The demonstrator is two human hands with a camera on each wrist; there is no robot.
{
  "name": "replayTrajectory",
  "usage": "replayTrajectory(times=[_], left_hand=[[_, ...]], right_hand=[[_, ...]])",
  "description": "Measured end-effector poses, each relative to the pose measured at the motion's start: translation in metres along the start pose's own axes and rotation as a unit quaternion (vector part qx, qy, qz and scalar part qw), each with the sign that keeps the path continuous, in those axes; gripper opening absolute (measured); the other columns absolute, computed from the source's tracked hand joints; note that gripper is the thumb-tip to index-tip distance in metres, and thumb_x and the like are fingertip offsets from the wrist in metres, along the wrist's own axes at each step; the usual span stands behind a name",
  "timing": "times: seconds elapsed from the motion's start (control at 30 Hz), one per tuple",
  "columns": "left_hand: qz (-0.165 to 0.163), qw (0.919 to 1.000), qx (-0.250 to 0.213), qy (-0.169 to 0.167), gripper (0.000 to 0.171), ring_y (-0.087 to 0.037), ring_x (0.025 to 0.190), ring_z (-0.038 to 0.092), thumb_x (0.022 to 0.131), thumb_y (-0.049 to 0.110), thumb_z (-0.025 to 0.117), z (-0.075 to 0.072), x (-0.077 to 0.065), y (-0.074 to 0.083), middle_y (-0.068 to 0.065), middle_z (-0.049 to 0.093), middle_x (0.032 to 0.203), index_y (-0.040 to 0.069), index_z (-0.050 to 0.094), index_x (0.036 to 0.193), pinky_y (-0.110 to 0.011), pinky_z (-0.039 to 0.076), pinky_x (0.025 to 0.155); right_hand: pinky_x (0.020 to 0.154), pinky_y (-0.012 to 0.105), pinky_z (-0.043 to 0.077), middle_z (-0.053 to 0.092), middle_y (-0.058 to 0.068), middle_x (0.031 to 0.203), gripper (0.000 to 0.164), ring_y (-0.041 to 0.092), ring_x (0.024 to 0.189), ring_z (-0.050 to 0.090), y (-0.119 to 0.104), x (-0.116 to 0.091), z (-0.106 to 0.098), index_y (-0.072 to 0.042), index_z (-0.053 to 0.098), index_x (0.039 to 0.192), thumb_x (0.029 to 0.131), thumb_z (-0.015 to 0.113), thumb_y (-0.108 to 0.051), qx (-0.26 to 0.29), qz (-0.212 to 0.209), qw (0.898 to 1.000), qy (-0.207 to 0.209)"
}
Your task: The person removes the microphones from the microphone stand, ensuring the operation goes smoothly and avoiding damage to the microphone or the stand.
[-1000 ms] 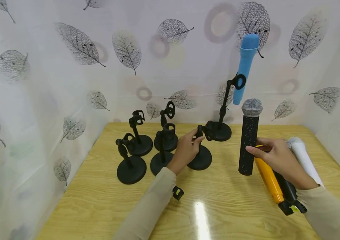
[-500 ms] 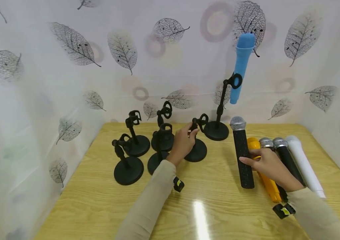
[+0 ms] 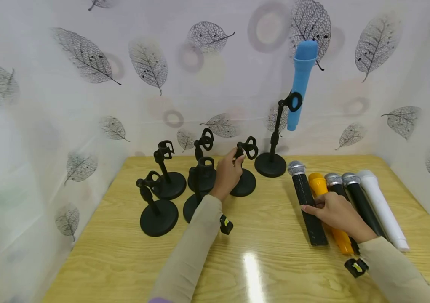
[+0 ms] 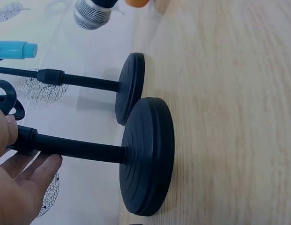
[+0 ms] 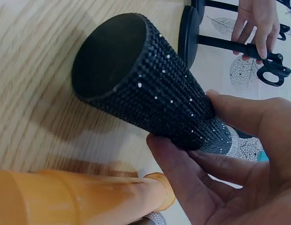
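Note:
My left hand [image 3: 227, 176] grips the upper post of a black desktop microphone stand [image 3: 246, 186], with its round base on the table in the left wrist view. At the right, my right hand [image 3: 340, 212] pinches a black, glitter-studded microphone [image 3: 302, 189] with a silver mesh head, between thumb and fingers. In the right wrist view the tilted microphone's open lower end [image 5: 110, 56] points toward me, close above the table. Just right of it lies an orange microphone [image 3: 318, 185]. A blue microphone [image 3: 303, 78] sits in the clip of a taller stand [image 3: 271, 166] at the back.
Several black stands [image 3: 159, 218] with clips are grouped at the left of the wooden table [image 3: 124, 269]. Right of the orange microphone lie two black microphones [image 3: 362, 202] with silver heads and a white microphone [image 3: 383, 210]. A leaf-patterned curtain [image 3: 215, 75] hangs behind.
My right hand has lowered the glittery microphone and tilted it from nearly upright to slanting along the table. The stand in my left hand has moved back, nearer the blue microphone's stand.

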State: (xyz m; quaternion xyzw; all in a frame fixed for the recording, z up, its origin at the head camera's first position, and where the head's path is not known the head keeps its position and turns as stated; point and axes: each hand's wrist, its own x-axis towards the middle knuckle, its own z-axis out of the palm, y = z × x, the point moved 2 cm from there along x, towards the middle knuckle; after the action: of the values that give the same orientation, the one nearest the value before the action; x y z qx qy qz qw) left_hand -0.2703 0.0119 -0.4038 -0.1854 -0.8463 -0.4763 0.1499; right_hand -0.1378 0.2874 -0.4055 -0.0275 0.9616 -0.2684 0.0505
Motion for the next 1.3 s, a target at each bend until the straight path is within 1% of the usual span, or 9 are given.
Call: replayTrajectory(times=[0.07, 0.13, 0.37, 0.67, 0.8, 0.93, 1.13, 1.2, 1.3], left_hand=[[-0.005, 1.0000, 0.001, 0.006, 0.023, -0.027, 0.105, 0.072, 0.106, 0.016, 0.057, -0.001, 0.003, -0.001, -0.012, 0.073, 0.108, 0.002, 0.065, 0.122, -0.040, 0.060, 0.087], [-0.013, 0.9999, -0.002, 0.010, 0.024, -0.028, 0.105, 0.071, 0.105, 0.016, 0.058, -0.002, 0.006, -0.001, -0.012, 0.073, 0.108, 0.001, 0.065, 0.124, -0.041, 0.060, 0.087], [-0.017, 0.9995, -0.005, 0.025, 0.021, -0.027, 0.104, 0.072, 0.106, 0.017, 0.057, -0.002, 0.012, -0.004, -0.012, 0.072, 0.104, 0.003, 0.066, 0.118, -0.039, 0.061, 0.083], [-0.033, 0.9988, -0.007, 0.034, 0.025, -0.027, 0.098, 0.072, 0.106, 0.013, 0.056, -0.003, 0.020, -0.009, -0.014, 0.072, 0.107, 0.000, 0.064, 0.125, -0.040, 0.059, 0.075], [-0.034, 0.9988, -0.004, 0.036, 0.026, -0.026, 0.097, 0.072, 0.106, 0.014, 0.056, -0.003, 0.022, -0.010, -0.013, 0.072, 0.108, 0.002, 0.064, 0.128, -0.039, 0.059, 0.075], [-0.034, 0.9989, -0.006, 0.033, 0.026, -0.027, 0.099, 0.071, 0.106, 0.013, 0.056, -0.002, 0.022, -0.010, -0.014, 0.072, 0.109, 0.002, 0.064, 0.128, -0.040, 0.059, 0.077], [-0.042, 0.9985, -0.018, 0.029, 0.032, -0.027, 0.105, 0.070, 0.106, 0.012, 0.055, 0.000, 0.021, -0.009, -0.015, 0.069, 0.121, 0.004, 0.060, 0.137, -0.040, 0.059, 0.081], [-0.047, 0.9983, -0.018, 0.030, 0.035, -0.028, 0.108, 0.069, 0.106, 0.013, 0.055, 0.001, 0.021, -0.009, -0.015, 0.068, 0.125, 0.004, 0.058, 0.140, -0.041, 0.059, 0.086], [-0.067, 0.9973, -0.021, 0.021, 0.042, -0.029, 0.112, 0.067, 0.106, 0.015, 0.057, 0.003, 0.017, -0.009, -0.016, 0.065, 0.130, 0.006, 0.051, 0.146, -0.043, 0.057, 0.092]], right_hand=[[0.045, 0.022, 0.025, 0.026, -0.007, 0.053, 0.053, 0.008, 0.046, 0.026, 0.000, 0.000, 0.001, -0.018, 0.041, 0.058, 0.094, 0.073, -0.041, -0.010, 0.002, 1.000, 0.005], [0.045, 0.023, 0.027, 0.026, -0.007, 0.053, 0.054, 0.009, 0.045, 0.029, -0.001, 0.000, 0.001, -0.018, 0.039, 0.057, 0.093, 0.073, -0.040, -0.017, 0.006, 1.000, 0.005], [0.044, 0.025, 0.035, 0.032, -0.005, 0.050, 0.054, 0.011, 0.042, 0.040, 0.002, 0.002, 0.002, -0.017, 0.041, 0.056, 0.093, 0.074, -0.039, -0.033, 0.025, 0.999, 0.000], [0.045, 0.028, 0.039, 0.037, -0.003, 0.051, 0.052, 0.014, 0.043, 0.045, 0.007, 0.005, 0.001, -0.014, 0.045, 0.056, 0.093, 0.074, -0.037, -0.057, 0.022, 0.998, 0.006], [0.046, 0.028, 0.039, 0.037, -0.003, 0.051, 0.052, 0.014, 0.044, 0.046, 0.006, 0.005, 0.000, -0.014, 0.045, 0.056, 0.092, 0.075, -0.035, -0.066, 0.015, 0.998, 0.009], [0.045, 0.028, 0.038, 0.036, -0.004, 0.050, 0.052, 0.013, 0.043, 0.045, 0.006, 0.005, 0.001, -0.015, 0.045, 0.055, 0.092, 0.075, -0.034, -0.069, 0.014, 0.997, 0.010], [0.045, 0.028, 0.038, 0.037, -0.004, 0.050, 0.051, 0.013, 0.043, 0.044, 0.006, 0.004, 0.001, -0.014, 0.046, 0.056, 0.091, 0.076, -0.034, -0.068, 0.025, 0.997, 0.006], [0.045, 0.027, 0.037, 0.035, -0.004, 0.049, 0.052, 0.013, 0.042, 0.044, 0.006, 0.004, 0.001, -0.014, 0.045, 0.055, 0.091, 0.077, -0.034, -0.071, 0.027, 0.997, 0.009], [0.045, 0.027, 0.035, 0.032, -0.005, 0.050, 0.053, 0.013, 0.042, 0.042, 0.006, 0.004, 0.000, -0.014, 0.044, 0.055, 0.091, 0.077, -0.035, -0.077, 0.028, 0.997, 0.013]])
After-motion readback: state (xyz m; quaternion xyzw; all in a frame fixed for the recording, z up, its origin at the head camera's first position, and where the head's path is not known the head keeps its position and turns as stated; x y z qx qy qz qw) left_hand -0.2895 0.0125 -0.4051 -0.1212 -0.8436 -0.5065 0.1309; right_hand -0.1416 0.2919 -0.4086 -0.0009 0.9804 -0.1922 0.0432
